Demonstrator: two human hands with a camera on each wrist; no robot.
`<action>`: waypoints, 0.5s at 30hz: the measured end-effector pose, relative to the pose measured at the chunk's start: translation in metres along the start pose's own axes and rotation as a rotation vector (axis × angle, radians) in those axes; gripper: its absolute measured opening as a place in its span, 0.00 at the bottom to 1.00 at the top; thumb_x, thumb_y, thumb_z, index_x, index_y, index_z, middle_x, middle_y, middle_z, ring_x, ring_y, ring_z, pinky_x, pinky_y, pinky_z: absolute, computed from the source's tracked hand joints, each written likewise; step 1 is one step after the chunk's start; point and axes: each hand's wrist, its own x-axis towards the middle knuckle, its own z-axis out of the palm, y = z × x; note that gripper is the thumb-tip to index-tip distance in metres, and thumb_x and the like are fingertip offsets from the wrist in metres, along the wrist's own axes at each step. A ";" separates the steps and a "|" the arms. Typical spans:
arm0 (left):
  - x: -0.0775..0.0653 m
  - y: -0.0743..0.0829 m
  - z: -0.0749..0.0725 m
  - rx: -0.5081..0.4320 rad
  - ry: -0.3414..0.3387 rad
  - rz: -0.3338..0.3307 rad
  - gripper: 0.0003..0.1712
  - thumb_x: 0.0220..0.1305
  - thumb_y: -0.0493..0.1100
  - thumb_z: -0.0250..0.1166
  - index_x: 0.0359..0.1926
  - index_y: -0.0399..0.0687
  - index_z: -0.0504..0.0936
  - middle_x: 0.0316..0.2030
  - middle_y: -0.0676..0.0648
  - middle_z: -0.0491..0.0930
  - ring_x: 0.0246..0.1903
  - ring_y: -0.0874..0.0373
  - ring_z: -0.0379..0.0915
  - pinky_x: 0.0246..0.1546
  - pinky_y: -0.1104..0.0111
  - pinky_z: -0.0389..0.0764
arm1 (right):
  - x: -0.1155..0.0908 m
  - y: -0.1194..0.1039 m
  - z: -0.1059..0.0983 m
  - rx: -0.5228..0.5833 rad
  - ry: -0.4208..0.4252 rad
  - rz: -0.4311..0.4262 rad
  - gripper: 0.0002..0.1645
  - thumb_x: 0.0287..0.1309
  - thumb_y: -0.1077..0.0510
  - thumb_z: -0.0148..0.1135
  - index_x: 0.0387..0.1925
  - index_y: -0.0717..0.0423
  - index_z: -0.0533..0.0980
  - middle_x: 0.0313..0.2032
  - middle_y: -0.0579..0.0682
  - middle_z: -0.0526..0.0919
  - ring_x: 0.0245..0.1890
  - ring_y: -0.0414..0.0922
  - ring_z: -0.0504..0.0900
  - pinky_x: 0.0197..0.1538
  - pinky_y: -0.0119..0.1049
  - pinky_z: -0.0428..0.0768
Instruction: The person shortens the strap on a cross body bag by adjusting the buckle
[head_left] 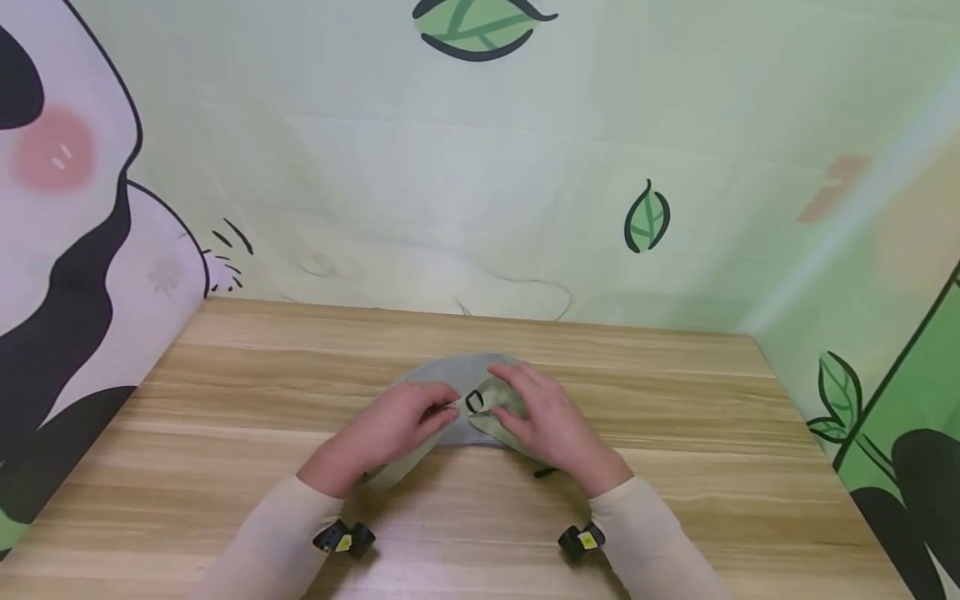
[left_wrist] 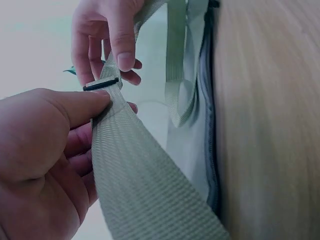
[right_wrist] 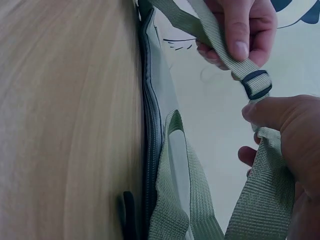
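The left hand [head_left: 401, 421] and right hand [head_left: 551, 421], fingers partly curled, pinch a green strap [left_wrist: 145, 170] on either side of its black buckle [right_wrist: 257, 84], and under and past them a gray bag [head_left: 442, 368] lies near the middle of the table's [head_left: 480, 525] back edge, its zipper [left_wrist: 212, 135] clear only in the wrist views.

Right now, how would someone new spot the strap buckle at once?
On the wood-grain table lies a grey zippered bag. Above it, a person's left hand and right hand pinch a pale green strap. The buckle sits on that strap between the two hands: a small black loop, set apart by its dark frame against the pale weave.
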 end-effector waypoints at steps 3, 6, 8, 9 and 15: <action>-0.001 0.003 -0.004 -0.053 -0.018 -0.010 0.08 0.78 0.40 0.66 0.50 0.42 0.87 0.38 0.51 0.87 0.36 0.64 0.76 0.42 0.67 0.82 | -0.001 -0.001 -0.002 -0.004 0.004 -0.010 0.32 0.63 0.60 0.78 0.66 0.59 0.77 0.55 0.54 0.86 0.50 0.49 0.87 0.56 0.46 0.88; -0.002 0.005 -0.008 -0.102 -0.033 -0.026 0.10 0.80 0.41 0.64 0.52 0.42 0.87 0.39 0.51 0.87 0.37 0.64 0.76 0.43 0.68 0.82 | -0.001 -0.003 -0.004 0.002 0.015 -0.026 0.30 0.63 0.60 0.78 0.65 0.59 0.78 0.54 0.52 0.85 0.49 0.47 0.87 0.56 0.43 0.88; -0.003 0.007 -0.011 -0.125 -0.041 -0.040 0.11 0.80 0.42 0.63 0.54 0.42 0.86 0.39 0.51 0.86 0.37 0.63 0.76 0.43 0.68 0.82 | 0.000 -0.004 -0.004 0.009 0.030 -0.039 0.29 0.63 0.60 0.79 0.63 0.59 0.79 0.53 0.52 0.85 0.49 0.46 0.87 0.55 0.43 0.88; -0.003 0.008 -0.012 -0.132 -0.042 -0.042 0.12 0.81 0.43 0.63 0.56 0.42 0.86 0.40 0.51 0.86 0.38 0.63 0.76 0.44 0.67 0.82 | 0.001 -0.005 -0.005 0.012 0.038 -0.043 0.28 0.63 0.60 0.79 0.62 0.60 0.79 0.52 0.52 0.86 0.48 0.46 0.86 0.54 0.42 0.88; -0.004 0.012 -0.018 -0.156 -0.023 -0.044 0.17 0.81 0.42 0.63 0.63 0.41 0.83 0.44 0.49 0.88 0.43 0.61 0.81 0.49 0.63 0.85 | 0.005 -0.009 -0.008 0.016 0.062 -0.037 0.23 0.63 0.60 0.78 0.57 0.61 0.81 0.49 0.54 0.89 0.50 0.48 0.89 0.55 0.44 0.89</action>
